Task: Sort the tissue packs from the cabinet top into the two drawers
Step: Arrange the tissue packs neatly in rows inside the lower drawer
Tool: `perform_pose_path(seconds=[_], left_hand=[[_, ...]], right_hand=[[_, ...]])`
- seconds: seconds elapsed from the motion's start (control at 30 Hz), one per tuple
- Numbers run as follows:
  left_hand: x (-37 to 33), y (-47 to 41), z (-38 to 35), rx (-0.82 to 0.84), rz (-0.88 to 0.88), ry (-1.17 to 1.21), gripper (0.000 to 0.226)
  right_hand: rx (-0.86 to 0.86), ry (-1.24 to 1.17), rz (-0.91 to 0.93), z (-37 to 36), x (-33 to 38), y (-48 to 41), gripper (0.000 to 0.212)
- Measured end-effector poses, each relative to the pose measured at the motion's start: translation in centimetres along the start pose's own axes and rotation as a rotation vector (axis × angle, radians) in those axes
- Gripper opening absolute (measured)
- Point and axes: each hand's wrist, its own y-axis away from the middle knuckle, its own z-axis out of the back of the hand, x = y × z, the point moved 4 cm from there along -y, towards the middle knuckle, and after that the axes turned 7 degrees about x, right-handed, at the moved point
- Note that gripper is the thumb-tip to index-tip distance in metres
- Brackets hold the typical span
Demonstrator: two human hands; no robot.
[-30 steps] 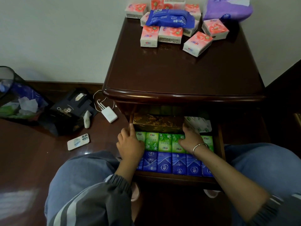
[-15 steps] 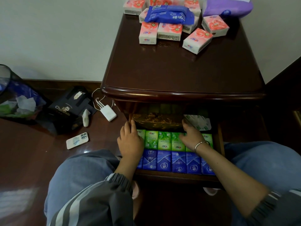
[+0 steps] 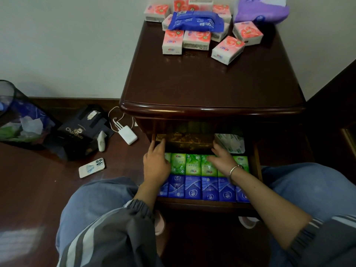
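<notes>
Both hands have slid forward since the earlier frame. Left hand (image 3: 156,164) now lays straight fingers on the left end of the gold box (image 3: 185,140). Right hand (image 3: 221,160) lies flat, fingers spread, on the green packs (image 3: 193,164) by its right end. Neither grips anything. Glossy rectangular green and blue packs (image 3: 192,187) fill the drawer (image 3: 258,170) in two side-by-side rows, long axes pointing front to back. Pink packs (image 3: 227,50) lie scattered at mixed angles on the polished cabinet (image 3: 212,83) top.
</notes>
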Motion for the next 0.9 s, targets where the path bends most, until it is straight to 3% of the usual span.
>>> perform_pose_path(seconds=[0.07, 0.23, 0.33, 0.43, 0.57, 0.73, 0.83, 0.9], left_hand=[[-0.5, 0.1, -0.5, 0.025, -0.069, -0.068, 0.071], [0.1, 0.2, -1.2, -0.025, -0.015, -0.202, 0.057], [-0.1, 0.5, -2.8, 0.045, -0.055, -0.366, 0.05], [-0.2, 0.7, -3.5, 0.035, -0.048, -0.382, 0.047], [-0.7, 0.5, -0.9, -0.209, -0.018, -0.008, 0.044], [0.1, 0.9, 2.2, -0.428, 0.188, 0.577, 0.05], [0.3, 0.5, 3.5, -0.468, 0.222, 0.736, 0.061], [0.2, -0.1, 4.2, -0.461, 0.19, 0.759, 0.068]], right_hand=[[0.02, 0.002, -0.012, 0.0, 0.1, -0.1, 0.074], [0.011, 0.074, -0.057, -0.3, -0.3, -0.2, 0.073], [-0.018, 0.086, -0.039, -0.3, -0.5, -0.3, 0.073], [-0.041, 0.083, -0.023, -0.2, -0.5, -0.1, 0.07], [-0.195, 0.022, 0.048, 1.2, -0.4, 1.1, 0.06], [-0.655, -0.417, -0.025, 4.8, -2.1, 4.5, 0.04], [-0.865, -0.566, -0.071, 7.7, -2.7, 6.1, 0.053], [-0.851, -0.555, 0.004, 9.5, -2.1, 6.3, 0.066]])
